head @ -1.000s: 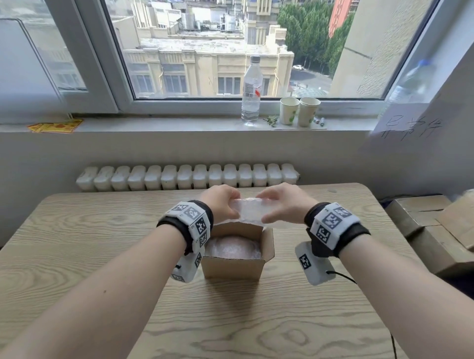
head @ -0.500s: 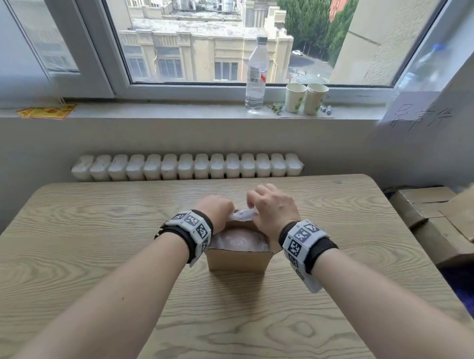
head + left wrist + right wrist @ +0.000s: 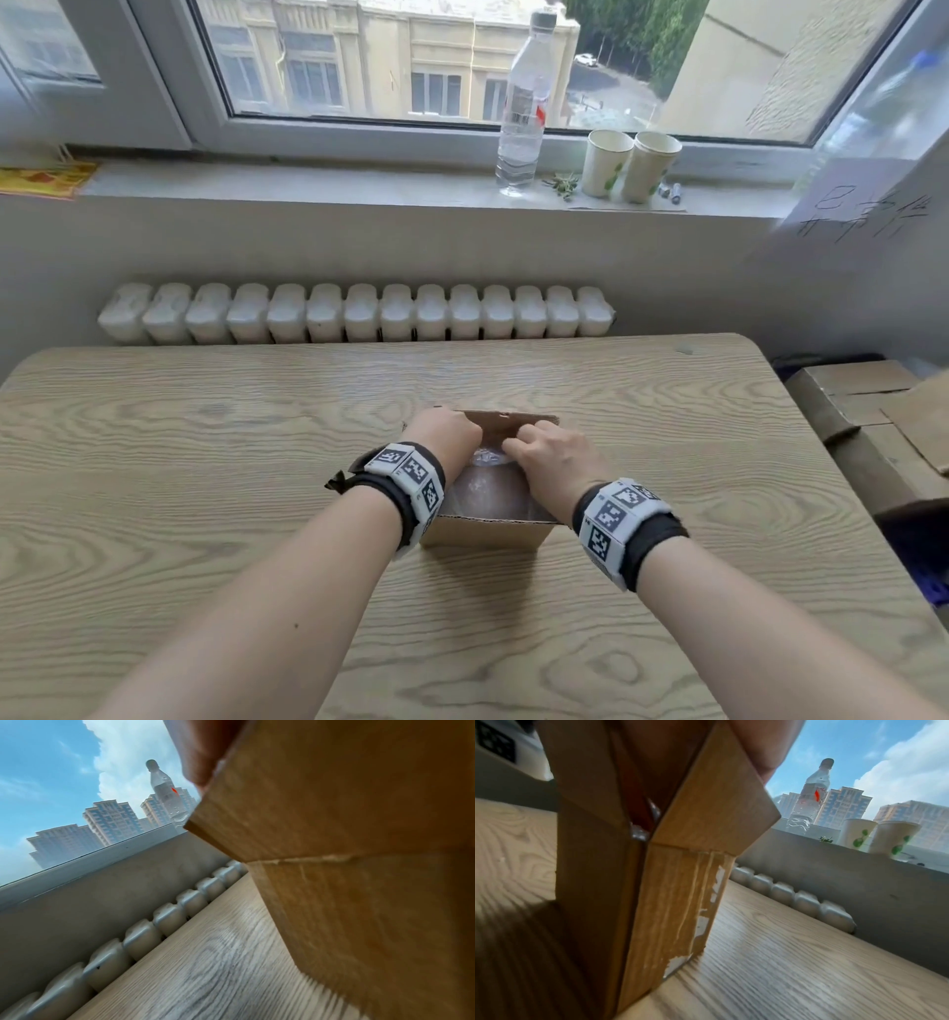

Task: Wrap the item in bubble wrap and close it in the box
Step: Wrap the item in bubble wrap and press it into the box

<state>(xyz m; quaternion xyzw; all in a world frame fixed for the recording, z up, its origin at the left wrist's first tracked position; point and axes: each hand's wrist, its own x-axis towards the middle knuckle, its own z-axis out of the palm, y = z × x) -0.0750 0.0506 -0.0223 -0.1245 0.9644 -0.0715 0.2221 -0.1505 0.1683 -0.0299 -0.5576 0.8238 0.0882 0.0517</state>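
A small brown cardboard box stands open in the middle of the wooden table, its far flap upright. Inside lies the item in bubble wrap, pinkish under the clear film. My left hand is at the box's far left corner with fingers curled down into the wrap's loose end, their tips hidden. My right hand pinches that same end from the right. The wrist views show the box's walls close up, and a sliver of wrap in a corner gap.
A white radiator runs behind the table's far edge. On the windowsill stand a water bottle and two paper cups. Flattened cardboard boxes are stacked off the table's right side.
Both hands have come down from above the box, bringing the loose end of the bubble wrap into its opening. My head has tilted down and closer.
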